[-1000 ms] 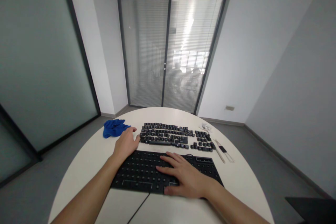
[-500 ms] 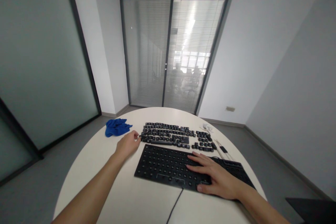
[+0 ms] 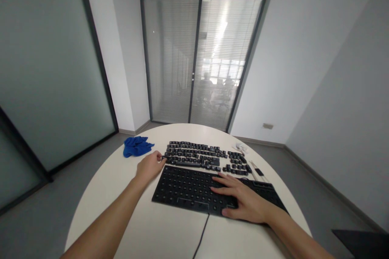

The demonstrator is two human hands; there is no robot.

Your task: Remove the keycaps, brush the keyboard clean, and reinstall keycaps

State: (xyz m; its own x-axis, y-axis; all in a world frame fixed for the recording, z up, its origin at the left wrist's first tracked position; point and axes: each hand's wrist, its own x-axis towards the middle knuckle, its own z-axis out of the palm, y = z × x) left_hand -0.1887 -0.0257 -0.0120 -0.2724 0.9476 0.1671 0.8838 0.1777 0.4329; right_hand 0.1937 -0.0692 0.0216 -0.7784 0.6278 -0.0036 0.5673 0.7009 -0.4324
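A black keyboard base [image 3: 182, 188] without keycaps lies on the round white table, its bare key posts showing. My right hand [image 3: 240, 198] rests flat on its right-hand part, fingers spread. Beyond the base, black keycaps [image 3: 190, 162] are laid out in rows, with a smaller group of keycaps [image 3: 238, 162] to the right. My left hand [image 3: 150, 166] is at the left end of the rows, thumb and index finger pinched at an end keycap [image 3: 164, 158]. The fingers partly cover that keycap.
A crumpled blue cloth [image 3: 137, 146] lies at the back left of the table [image 3: 121, 194]. White small items [image 3: 241, 147] and slim tools [image 3: 258, 172] lie near the right edge. A black cable [image 3: 202, 234] runs from the base toward me.
The keyboard base has slid slightly left and away from me, with my right hand moving along on it. My left hand stays at the left end of the keycap rows.
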